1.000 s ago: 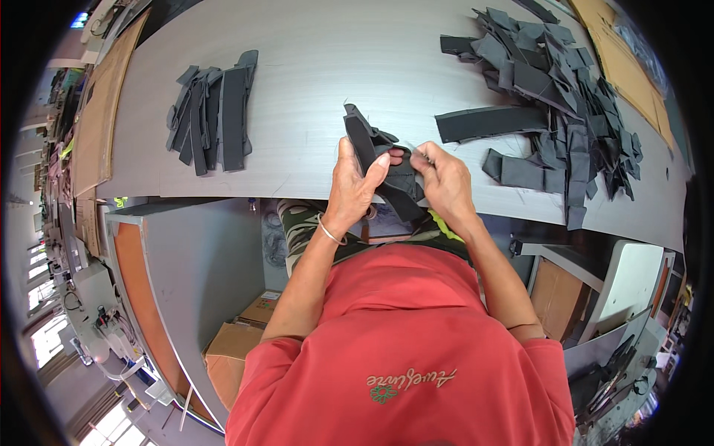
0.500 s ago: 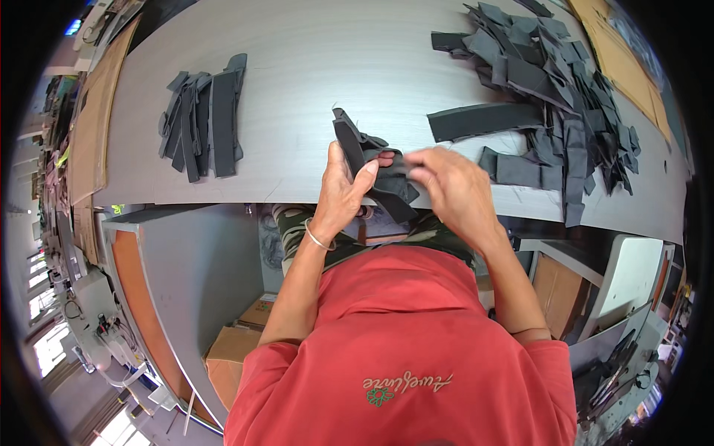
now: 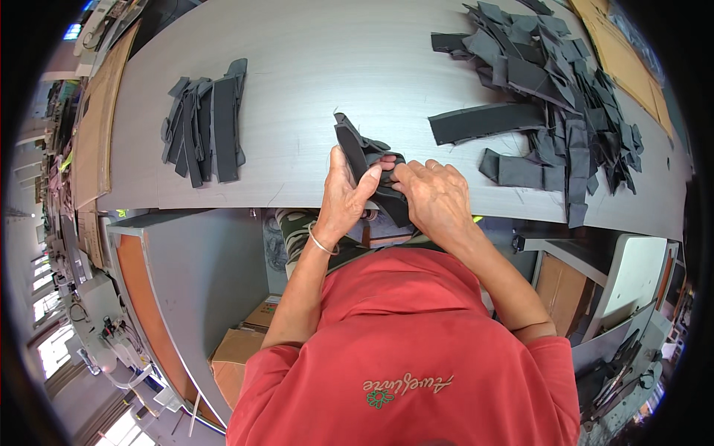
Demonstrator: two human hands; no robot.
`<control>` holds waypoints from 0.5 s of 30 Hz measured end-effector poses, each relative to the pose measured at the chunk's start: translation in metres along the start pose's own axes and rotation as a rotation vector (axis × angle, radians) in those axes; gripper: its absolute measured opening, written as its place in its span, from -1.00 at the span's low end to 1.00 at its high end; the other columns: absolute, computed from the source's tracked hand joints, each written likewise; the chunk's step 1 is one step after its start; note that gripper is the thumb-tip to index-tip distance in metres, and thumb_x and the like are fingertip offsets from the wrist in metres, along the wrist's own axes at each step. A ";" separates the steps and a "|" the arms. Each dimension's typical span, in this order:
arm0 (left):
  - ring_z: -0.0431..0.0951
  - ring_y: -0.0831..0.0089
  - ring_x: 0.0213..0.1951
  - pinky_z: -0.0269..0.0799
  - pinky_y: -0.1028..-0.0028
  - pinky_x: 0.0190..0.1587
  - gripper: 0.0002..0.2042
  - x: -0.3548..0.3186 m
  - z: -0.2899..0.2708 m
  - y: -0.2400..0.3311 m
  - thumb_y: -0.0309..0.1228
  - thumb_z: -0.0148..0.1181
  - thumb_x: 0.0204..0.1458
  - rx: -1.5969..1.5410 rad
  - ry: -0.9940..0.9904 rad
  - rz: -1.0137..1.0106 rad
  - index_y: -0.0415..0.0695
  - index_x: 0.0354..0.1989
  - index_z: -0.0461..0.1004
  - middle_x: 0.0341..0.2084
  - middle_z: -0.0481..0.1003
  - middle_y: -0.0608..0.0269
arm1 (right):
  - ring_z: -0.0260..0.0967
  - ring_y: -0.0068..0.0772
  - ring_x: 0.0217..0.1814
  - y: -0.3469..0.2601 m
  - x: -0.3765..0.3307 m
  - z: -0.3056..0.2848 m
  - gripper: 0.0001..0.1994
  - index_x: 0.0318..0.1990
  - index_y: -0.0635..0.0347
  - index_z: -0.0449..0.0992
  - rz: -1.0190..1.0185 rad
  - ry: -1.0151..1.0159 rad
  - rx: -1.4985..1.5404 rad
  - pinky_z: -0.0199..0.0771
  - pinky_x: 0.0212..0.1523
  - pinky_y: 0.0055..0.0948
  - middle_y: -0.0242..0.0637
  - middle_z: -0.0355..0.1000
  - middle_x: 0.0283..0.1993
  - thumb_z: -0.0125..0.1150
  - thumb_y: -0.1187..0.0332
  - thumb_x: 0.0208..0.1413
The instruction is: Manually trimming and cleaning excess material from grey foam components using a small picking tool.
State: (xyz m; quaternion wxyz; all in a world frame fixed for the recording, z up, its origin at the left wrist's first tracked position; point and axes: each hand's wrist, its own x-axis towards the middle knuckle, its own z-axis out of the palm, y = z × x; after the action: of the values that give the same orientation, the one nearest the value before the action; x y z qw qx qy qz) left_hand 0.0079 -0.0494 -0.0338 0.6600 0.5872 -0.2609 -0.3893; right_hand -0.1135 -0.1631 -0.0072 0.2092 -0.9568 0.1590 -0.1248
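Over the grey tabletop [image 3: 312, 89], left hand [image 3: 343, 199] and right hand [image 3: 437, 199] grasp a dark fabric piece [image 3: 364, 160], its strip pinched between fingers [image 3: 387, 160].

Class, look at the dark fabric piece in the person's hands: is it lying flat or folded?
Folded. The dark fabric piece is bunched and doubled between the left hand and right hand, lifted above the grey table.

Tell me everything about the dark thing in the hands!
The dark piece is a soft, charcoal-grey strip that looks like fabric or foam. It is bent and bunched, one end poking up and away over the grey table. Both hands pinch it at the table's near edge: the left hand grips its side, the right hand presses its folded middle. Its lower end hangs below the edge.
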 end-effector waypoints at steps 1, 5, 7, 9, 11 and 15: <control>0.47 0.25 0.00 0.39 0.37 0.04 -0.71 0.000 0.000 0.000 -0.44 -0.05 0.20 0.012 -0.030 0.011 -0.29 -0.01 0.06 -0.06 0.38 -0.06 | 0.39 -0.21 -0.42 0.000 0.000 0.000 -0.93 -0.40 0.16 0.45 0.001 0.007 0.002 0.32 -0.39 -0.24 -0.28 0.44 -0.46 0.18 0.39 0.01; 0.47 0.25 0.00 0.39 0.37 0.05 -0.70 -0.001 -0.001 -0.001 -0.44 -0.05 0.20 0.011 -0.029 0.022 -0.28 0.00 0.07 -0.06 0.39 -0.06 | 0.39 -0.21 -0.42 0.001 0.001 0.001 -0.94 -0.37 0.13 0.48 0.019 -0.030 -0.011 0.33 -0.38 -0.24 -0.29 0.45 -0.44 0.18 0.39 0.01; 0.49 0.39 -0.08 0.40 0.44 0.00 -0.75 0.000 0.000 0.003 -0.53 0.02 0.14 -0.054 0.018 -0.018 -0.27 -0.09 0.10 -0.13 0.45 -0.02 | 0.41 -0.19 -0.40 0.005 0.002 0.002 -0.93 -0.34 0.12 0.49 0.059 0.000 0.054 0.35 -0.36 -0.25 -0.28 0.47 -0.41 0.18 0.39 0.02; 0.50 0.39 -0.08 0.40 0.44 0.01 -0.74 0.000 0.001 0.005 -0.54 0.01 0.14 -0.075 0.013 -0.010 -0.28 -0.08 0.10 -0.13 0.45 -0.03 | 0.43 -0.17 -0.37 0.010 0.000 0.001 -0.92 -0.30 0.12 0.50 0.094 0.029 0.121 0.37 -0.33 -0.26 -0.27 0.49 -0.37 0.17 0.40 0.03; 0.50 0.38 -0.08 0.39 0.44 0.01 -0.74 -0.001 0.000 0.006 -0.55 0.00 0.14 -0.095 0.014 -0.003 -0.28 -0.06 0.10 -0.13 0.45 -0.03 | 0.46 -0.21 -0.36 0.018 -0.003 -0.004 -0.85 -0.25 0.12 0.49 0.246 0.166 0.297 0.39 -0.34 -0.27 -0.26 0.51 -0.38 0.21 0.31 0.03; 0.50 0.36 -0.07 0.39 0.42 0.02 -0.74 -0.001 -0.001 0.007 -0.56 -0.02 0.14 -0.093 0.010 -0.024 -0.29 -0.05 0.10 -0.13 0.45 -0.04 | 0.46 -0.17 -0.38 0.016 -0.011 -0.026 -0.68 -0.24 0.14 0.52 0.383 0.000 0.400 0.39 -0.36 -0.25 -0.21 0.51 -0.39 0.32 0.12 -0.05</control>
State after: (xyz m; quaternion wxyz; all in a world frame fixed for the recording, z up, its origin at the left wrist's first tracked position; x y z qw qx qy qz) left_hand 0.0098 -0.0475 -0.0267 0.6833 0.5607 -0.2322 -0.4059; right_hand -0.1359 -0.1819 0.0067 0.4135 -0.8491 0.3090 -0.1117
